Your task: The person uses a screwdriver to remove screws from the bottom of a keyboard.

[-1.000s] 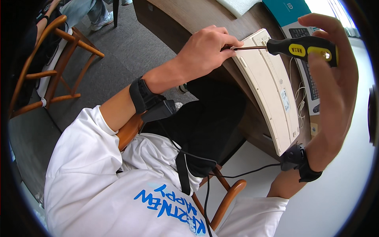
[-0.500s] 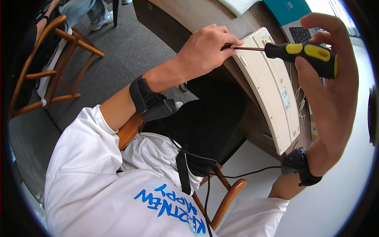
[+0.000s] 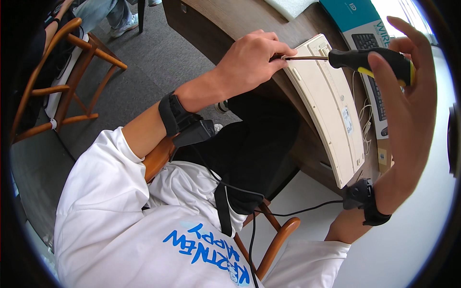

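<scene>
My right hand (image 3: 408, 86) holds a black and yellow screwdriver (image 3: 374, 61) by its handle, thumb on the near side and fingertips beyond. The shaft points left, level above an off-white keyboard (image 3: 326, 105) that lies underside up on the desk. Thumb and forefinger of my left hand (image 3: 254, 60) are pinched together at the shaft's tip, over the keyboard's left edge. Whether a small part also sits between those fingertips cannot be made out. The tip looks apart from the keyboard's surface.
The brown desk (image 3: 230, 17) carries a teal and white keyboard box (image 3: 348, 21), white foam (image 3: 290, 7) and a pale cable (image 3: 367, 129) beyond the keyboard. A wooden chair (image 3: 72, 91) and another person's leg (image 3: 122, 19) are at the left. Black straps and wires hang from my wrists.
The screwdriver's handle has turned and shifted slightly right, its yellow patches now mostly out of sight. My right thumb and fingers have rolled over it. My left hand stays put.
</scene>
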`<control>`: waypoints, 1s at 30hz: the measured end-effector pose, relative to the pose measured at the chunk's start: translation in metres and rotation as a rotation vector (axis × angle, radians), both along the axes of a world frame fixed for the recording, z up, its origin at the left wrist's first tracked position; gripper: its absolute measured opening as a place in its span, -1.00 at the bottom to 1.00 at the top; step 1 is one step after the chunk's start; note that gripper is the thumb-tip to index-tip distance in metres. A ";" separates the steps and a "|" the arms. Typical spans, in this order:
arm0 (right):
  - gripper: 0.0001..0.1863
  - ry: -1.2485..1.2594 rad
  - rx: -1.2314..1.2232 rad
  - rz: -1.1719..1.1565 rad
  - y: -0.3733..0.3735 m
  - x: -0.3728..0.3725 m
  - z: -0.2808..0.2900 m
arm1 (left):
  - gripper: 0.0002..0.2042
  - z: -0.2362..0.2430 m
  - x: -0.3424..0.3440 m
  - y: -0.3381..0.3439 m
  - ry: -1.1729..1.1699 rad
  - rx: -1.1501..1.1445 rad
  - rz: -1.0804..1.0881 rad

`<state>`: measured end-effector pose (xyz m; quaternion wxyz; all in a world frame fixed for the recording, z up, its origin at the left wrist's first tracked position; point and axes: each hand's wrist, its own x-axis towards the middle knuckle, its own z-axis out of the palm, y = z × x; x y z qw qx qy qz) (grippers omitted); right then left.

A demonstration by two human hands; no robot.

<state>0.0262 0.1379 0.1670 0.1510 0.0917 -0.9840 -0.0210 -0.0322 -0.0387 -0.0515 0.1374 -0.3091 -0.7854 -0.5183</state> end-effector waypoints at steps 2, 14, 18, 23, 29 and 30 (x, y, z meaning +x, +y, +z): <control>-0.48 -0.060 -0.104 0.197 0.002 -0.001 -0.002 | -0.76 0.001 0.000 -0.002 -0.010 -0.037 0.012; -0.58 -0.037 -0.104 -0.238 -0.018 0.005 -0.012 | -0.80 0.002 0.001 -0.002 -0.025 0.024 -0.001; -0.61 0.086 -0.105 -0.031 -0.008 0.011 -0.018 | -0.76 0.001 -0.001 -0.002 0.001 -0.015 -0.002; -0.60 0.088 -0.311 0.122 -0.005 0.014 -0.021 | -0.76 0.000 -0.001 -0.002 -0.007 -0.023 0.002; -0.69 0.147 -0.191 -0.031 -0.012 0.018 -0.025 | -0.75 0.000 -0.001 -0.001 0.001 0.001 -0.005; -0.72 0.191 -0.188 -0.003 -0.010 0.017 -0.025 | -0.75 0.000 -0.001 -0.001 0.001 0.000 -0.004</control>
